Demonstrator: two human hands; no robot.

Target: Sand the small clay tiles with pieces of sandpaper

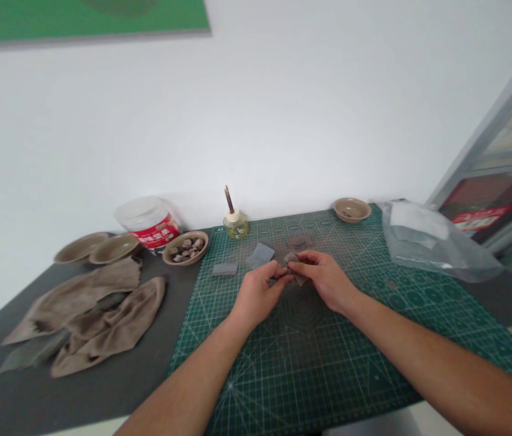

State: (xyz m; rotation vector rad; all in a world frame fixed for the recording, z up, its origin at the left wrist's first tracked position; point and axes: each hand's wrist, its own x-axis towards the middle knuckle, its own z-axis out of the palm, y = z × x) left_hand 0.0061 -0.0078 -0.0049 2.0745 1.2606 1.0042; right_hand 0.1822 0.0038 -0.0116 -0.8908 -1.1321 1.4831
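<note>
Both hands meet over the green cutting mat (278, 375). My right hand (326, 275) pinches a small grey-brown piece of sandpaper (301, 279). Against it, my left hand (262, 290) has its thumb and fingers closed on something small, mostly covered by the fingertips. Just behind the hands lies a worn brown sheet (300, 243) with dark marks. To the left on the mat are a blue-grey square sheet (260, 255) and a narrower folded grey strip (225, 269). Brownish dust dulls the mat around the hands.
At left stand a bowl of nut-like lumps (186, 247), a plastic jar (153, 224) and two bowls (114, 249), with brown cloths (114, 327) in front. A glass bottle with sticks (236, 224) stands behind. A shallow bowl (352, 209) and clear plastic bag (432, 242) lie right.
</note>
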